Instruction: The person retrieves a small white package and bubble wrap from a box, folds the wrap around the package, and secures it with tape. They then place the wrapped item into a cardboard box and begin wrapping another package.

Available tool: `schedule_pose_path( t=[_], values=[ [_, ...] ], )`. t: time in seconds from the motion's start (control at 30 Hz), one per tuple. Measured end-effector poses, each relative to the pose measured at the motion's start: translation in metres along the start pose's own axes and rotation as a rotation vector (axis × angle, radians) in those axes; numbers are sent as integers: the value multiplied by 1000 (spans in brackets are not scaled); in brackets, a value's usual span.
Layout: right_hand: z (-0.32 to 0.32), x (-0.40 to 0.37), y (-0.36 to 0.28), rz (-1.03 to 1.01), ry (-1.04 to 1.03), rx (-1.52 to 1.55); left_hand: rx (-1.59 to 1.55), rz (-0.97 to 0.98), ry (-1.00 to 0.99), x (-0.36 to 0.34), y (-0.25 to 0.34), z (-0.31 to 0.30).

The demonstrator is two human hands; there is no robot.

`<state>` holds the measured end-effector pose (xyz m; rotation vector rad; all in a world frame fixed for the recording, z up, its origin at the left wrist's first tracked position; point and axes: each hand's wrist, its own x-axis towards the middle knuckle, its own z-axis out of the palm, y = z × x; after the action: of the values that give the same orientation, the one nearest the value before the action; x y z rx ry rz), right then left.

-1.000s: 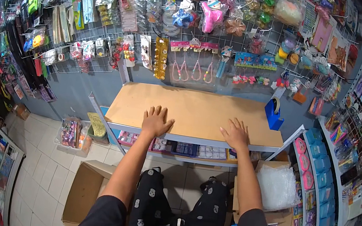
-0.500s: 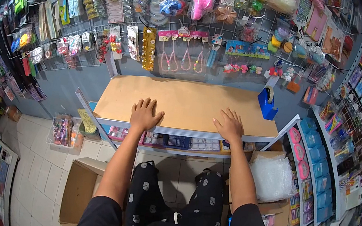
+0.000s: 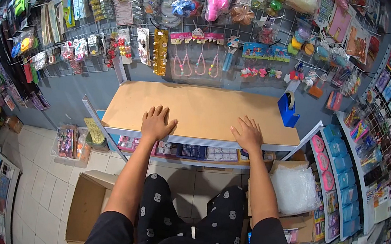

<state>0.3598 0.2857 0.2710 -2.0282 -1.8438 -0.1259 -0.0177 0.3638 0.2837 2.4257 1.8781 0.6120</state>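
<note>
Both palms rest flat on a light wooden shelf top (image 3: 196, 114) in front of me. My left hand (image 3: 157, 123) lies near the front edge, left of the middle, with its fingers spread and nothing in it. Toward the right side, my right hand (image 3: 248, 134) also lies flat with fingers apart, holding nothing. A blue tape dispenser (image 3: 288, 110) with a roll of tape stands at the shelf's right end, beyond my right hand.
Hanging bead necklaces (image 3: 198, 65) and many packaged goods cover the wire grid behind. Small boxes and a dark blue basket (image 3: 190, 151) sit on the lower shelf. An open cardboard box (image 3: 82, 211) stands at left; a bubble-wrapped bundle (image 3: 295, 190) lies at right.
My hands stay in the same place on the shelf. My legs have shifted slightly, the knees spreading a little, and the view has moved very slightly.
</note>
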Motion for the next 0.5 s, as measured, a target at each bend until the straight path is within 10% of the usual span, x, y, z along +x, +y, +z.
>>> schedule_pose_path(
  t=[0.5],
  values=[
    [3,-2,1,-27,99,55,-137,61,210,-4,-10,15]
  ],
)
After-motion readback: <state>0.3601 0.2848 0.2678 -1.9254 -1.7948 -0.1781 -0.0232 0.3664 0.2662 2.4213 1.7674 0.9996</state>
